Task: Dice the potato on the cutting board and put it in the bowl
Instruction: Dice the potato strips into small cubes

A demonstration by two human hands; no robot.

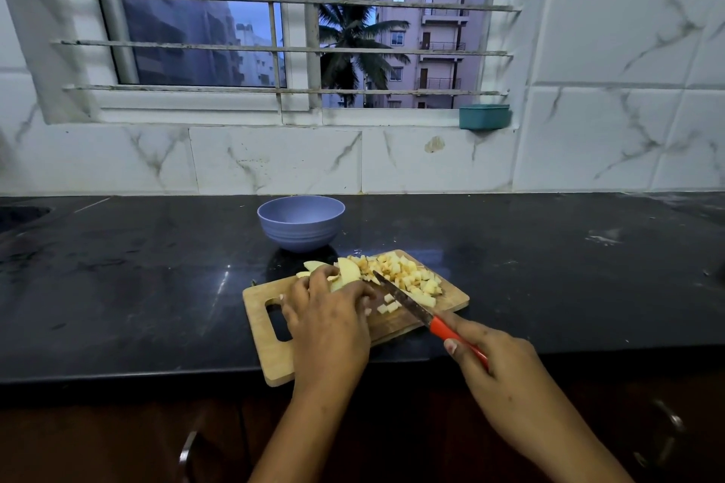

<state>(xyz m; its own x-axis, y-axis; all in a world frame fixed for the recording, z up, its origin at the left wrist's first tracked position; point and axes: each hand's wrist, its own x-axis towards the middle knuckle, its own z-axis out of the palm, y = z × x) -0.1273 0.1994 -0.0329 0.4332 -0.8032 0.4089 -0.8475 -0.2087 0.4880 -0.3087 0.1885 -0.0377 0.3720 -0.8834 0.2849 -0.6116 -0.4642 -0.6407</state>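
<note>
Two main risks, plus minor ones. Left grip (329, 322) pressing down on and curled over undiced potato slices (347, 271) at middle of cutting board (270, 345); fingertips just beside blade of knife (400, 296). Risk one: nicked finger, from blade sliding sideways off a rounded slice or from fingertips not tucked back. Right grip (498, 369) clenched round red handle, held toward its rear end; judged weaker control of tip, so wandering cuts and uneven dice. Risk two: board movement. Near corner appears to sit at front edge of worktop (137, 286), possibly just over it; hard downward chop there likely to tilt or skid board. Diced pile (408, 274) heaped along far right side of board, reaching its edge; few loose cubes beside blade. Spill onto worktop likely from any sweep of knife or jolt. Bowl (300, 231) standing just behind board, apart from it, no potato visible inside; transfer not yet begun, gap between board and bowl another spot for dropped cubes.
</note>
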